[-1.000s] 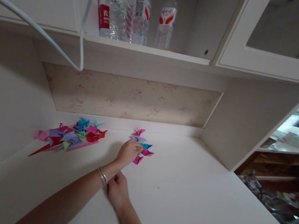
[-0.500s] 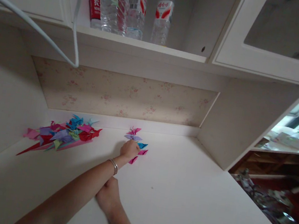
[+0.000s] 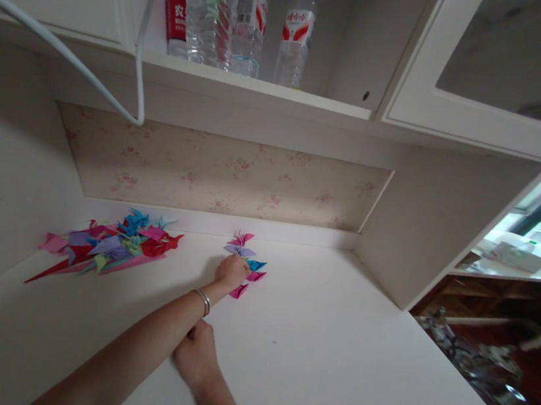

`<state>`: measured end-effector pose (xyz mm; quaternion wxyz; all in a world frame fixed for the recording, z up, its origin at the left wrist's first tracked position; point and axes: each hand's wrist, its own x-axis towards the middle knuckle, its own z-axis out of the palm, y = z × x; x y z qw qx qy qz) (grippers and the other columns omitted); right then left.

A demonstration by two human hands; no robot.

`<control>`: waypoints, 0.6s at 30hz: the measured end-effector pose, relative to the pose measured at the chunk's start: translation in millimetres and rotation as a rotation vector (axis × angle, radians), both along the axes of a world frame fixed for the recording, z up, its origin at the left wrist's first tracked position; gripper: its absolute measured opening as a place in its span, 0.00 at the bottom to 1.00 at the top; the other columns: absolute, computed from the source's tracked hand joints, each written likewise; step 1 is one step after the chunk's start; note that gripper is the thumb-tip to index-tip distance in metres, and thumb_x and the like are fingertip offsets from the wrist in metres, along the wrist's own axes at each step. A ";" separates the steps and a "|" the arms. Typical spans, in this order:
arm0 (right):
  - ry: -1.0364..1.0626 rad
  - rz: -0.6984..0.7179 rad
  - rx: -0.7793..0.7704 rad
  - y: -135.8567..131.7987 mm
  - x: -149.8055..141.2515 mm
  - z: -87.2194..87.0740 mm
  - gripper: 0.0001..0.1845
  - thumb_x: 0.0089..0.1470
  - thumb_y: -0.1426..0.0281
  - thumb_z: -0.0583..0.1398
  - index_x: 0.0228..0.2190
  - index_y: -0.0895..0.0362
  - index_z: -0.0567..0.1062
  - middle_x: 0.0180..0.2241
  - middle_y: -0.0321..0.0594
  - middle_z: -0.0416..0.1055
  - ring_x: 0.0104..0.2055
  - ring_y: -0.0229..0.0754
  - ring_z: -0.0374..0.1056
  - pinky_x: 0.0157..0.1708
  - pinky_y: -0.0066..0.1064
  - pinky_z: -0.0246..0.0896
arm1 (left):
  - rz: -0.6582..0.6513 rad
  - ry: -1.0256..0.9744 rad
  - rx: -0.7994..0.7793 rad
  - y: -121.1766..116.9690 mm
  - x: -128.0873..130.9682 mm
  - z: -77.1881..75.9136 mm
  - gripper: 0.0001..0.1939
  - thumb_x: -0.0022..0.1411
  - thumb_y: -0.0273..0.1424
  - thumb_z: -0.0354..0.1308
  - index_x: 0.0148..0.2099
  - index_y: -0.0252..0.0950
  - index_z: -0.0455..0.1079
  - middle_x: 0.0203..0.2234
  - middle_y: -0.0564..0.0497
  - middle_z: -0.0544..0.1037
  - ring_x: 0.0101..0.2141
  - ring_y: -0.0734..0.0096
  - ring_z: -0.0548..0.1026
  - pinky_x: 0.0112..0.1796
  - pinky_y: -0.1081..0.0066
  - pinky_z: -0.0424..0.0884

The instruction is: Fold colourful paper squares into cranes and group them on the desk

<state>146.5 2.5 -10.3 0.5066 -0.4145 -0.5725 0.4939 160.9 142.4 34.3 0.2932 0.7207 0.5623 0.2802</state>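
Observation:
Folded paper cranes lie in a short column on the white tabletop. Farthest is a pink crane (image 3: pixel 242 239), then a lavender crane (image 3: pixel 240 250), a blue crane (image 3: pixel 256 265) and two more pink cranes, one (image 3: pixel 255 276) beside the blue and one (image 3: pixel 238 291) nearest. My left hand (image 3: pixel 233 272), with a bracelet (image 3: pixel 204 302) at its wrist, is closed against the left side of the blue crane and the pink one beside it. Its fingertips are hidden. Below the left forearm, my right hand (image 3: pixel 198 352) rests curled on the tabletop, its fingers partly covered.
A heap of coloured paper cranes (image 3: pixel 113 245) lies at the left rear. Overhead, an open shelf (image 3: pixel 265 90) holds plastic bottles (image 3: pixel 295 43). A white cable (image 3: pixel 91 87) hangs at upper left. A side panel (image 3: pixel 439 205) stands on the right.
The view has shifted slightly. Both hands keep nearly the same places and closed shapes, and the cranes stay in the same arrangement.

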 end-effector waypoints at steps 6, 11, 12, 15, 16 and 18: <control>-0.017 -0.019 -0.060 2.3 -0.6 -7.6 0.09 0.45 0.77 0.54 0.24 0.56 0.74 0.21 0.33 0.70 0.23 0.36 0.62 0.21 0.24 0.53 | 0.037 0.014 0.044 1.4 -10.8 5.1 0.07 0.47 0.32 0.64 0.32 0.37 0.79 0.35 0.42 0.82 0.40 0.55 0.77 0.40 0.64 0.68; 0.007 0.010 -0.124 3.4 -1.1 -10.9 0.07 0.52 0.70 0.54 0.27 0.56 0.72 0.18 0.30 0.64 0.17 0.32 0.55 0.16 0.22 0.46 | 0.050 -0.102 0.092 -21.2 -44.7 16.9 0.10 0.53 0.35 0.59 0.34 0.37 0.80 0.34 0.45 0.82 0.38 0.61 0.77 0.42 0.67 0.67; 0.018 0.020 -0.132 3.4 -1.1 -10.9 0.07 0.52 0.69 0.54 0.27 0.56 0.72 0.18 0.30 0.64 0.17 0.32 0.54 0.16 0.23 0.46 | 0.068 -0.128 0.094 -30.1 -54.2 17.5 0.12 0.53 0.36 0.58 0.35 0.37 0.79 0.35 0.45 0.82 0.38 0.61 0.77 0.42 0.67 0.68; 0.042 0.026 -0.150 3.2 -1.6 -10.6 0.07 0.52 0.68 0.55 0.29 0.56 0.73 0.18 0.30 0.64 0.17 0.32 0.54 0.16 0.23 0.46 | 0.130 -0.208 0.072 -62.5 -85.3 13.4 0.16 0.56 0.40 0.55 0.38 0.34 0.78 0.34 0.46 0.81 0.36 0.63 0.77 0.39 0.69 0.69; 0.046 0.026 -0.152 3.0 -1.8 -10.5 0.07 0.52 0.67 0.55 0.30 0.56 0.73 0.18 0.30 0.64 0.17 0.32 0.54 0.17 0.23 0.46 | 0.153 -0.237 0.060 -74.0 -96.0 10.4 0.18 0.57 0.40 0.53 0.38 0.34 0.77 0.33 0.46 0.81 0.35 0.63 0.77 0.37 0.70 0.70; 0.054 0.030 -0.153 2.6 -2.4 -10.4 0.08 0.53 0.66 0.56 0.31 0.56 0.73 0.18 0.29 0.64 0.17 0.32 0.54 0.17 0.23 0.47 | 0.211 -0.311 0.040 -95.5 -117.0 3.0 0.18 0.57 0.41 0.53 0.37 0.33 0.76 0.31 0.47 0.81 0.33 0.64 0.77 0.35 0.71 0.70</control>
